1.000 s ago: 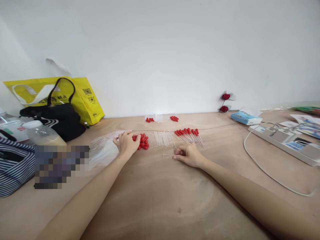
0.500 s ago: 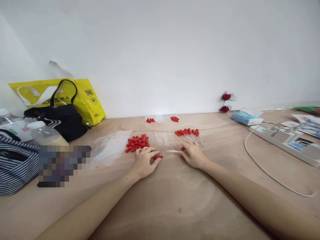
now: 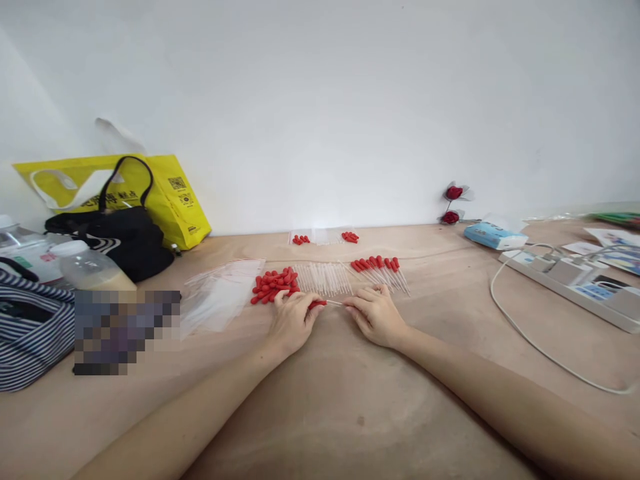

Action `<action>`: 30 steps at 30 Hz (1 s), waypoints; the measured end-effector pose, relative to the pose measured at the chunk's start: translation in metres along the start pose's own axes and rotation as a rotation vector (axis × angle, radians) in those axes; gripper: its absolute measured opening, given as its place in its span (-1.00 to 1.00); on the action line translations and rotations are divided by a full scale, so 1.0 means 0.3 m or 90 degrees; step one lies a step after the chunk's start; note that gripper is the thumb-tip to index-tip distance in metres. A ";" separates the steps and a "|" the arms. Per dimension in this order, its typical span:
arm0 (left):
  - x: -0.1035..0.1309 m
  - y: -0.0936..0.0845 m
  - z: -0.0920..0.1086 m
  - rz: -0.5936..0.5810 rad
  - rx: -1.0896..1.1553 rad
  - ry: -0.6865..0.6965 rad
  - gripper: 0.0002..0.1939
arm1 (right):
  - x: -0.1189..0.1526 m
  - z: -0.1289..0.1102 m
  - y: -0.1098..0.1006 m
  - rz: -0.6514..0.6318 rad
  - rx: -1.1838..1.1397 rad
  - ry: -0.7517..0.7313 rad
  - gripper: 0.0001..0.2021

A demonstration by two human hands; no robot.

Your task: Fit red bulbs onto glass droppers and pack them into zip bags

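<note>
My left hand (image 3: 295, 320) is closed on a red rubber dropper bulb (image 3: 319, 304), its open end facing right. Between thumb and fingers of my right hand (image 3: 377, 315) is a thin clear dropper tube (image 3: 335, 303), its left end meeting the bulb's mouth. How far the tube sits inside the bulb I cannot tell. Just beyond my left hand lies a pile of red bulbs (image 3: 273, 285). To its right is a row of loose clear tubes (image 3: 323, 279). Beyond my right hand lie several droppers with red bulbs on them (image 3: 383, 268).
Clear plastic bags (image 3: 220, 297) lie left of the bulb pile. Another bag (image 3: 320, 236) with red-bulbed pieces is by the wall. At left stand a yellow bag (image 3: 185, 200), a black bag (image 3: 130, 240) and a bottle (image 3: 95, 267). A power strip (image 3: 575, 283) with a cable is at right.
My hands have come closer together. The tube in my right hand has moved left to the bulb, and my left fingers have closed around the bulb.
</note>
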State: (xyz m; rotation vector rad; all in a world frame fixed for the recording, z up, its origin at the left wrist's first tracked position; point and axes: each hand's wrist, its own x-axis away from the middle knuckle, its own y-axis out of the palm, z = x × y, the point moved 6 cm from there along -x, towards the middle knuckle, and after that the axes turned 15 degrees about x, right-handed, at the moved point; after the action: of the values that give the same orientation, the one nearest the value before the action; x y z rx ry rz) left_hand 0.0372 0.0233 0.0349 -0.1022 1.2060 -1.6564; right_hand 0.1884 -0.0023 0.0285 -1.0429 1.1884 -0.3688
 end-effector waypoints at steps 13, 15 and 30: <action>0.006 -0.013 0.015 0.022 0.010 0.044 -0.81 | 0.002 -0.034 0.010 0.010 0.020 -0.106 -0.72; 0.011 -0.014 0.026 0.016 0.005 0.063 -0.81 | 0.005 -0.033 0.009 0.022 0.037 -0.126 -0.68; 0.029 0.003 0.076 -0.043 0.005 0.145 -0.80 | 0.016 -0.057 -0.012 0.078 0.066 -0.172 -0.73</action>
State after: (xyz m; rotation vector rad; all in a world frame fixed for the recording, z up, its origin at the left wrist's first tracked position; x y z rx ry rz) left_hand 0.0470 0.0020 0.0414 0.0536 1.3788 -1.7680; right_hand 0.1762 -0.0155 0.0288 -0.8941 0.9754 -0.1843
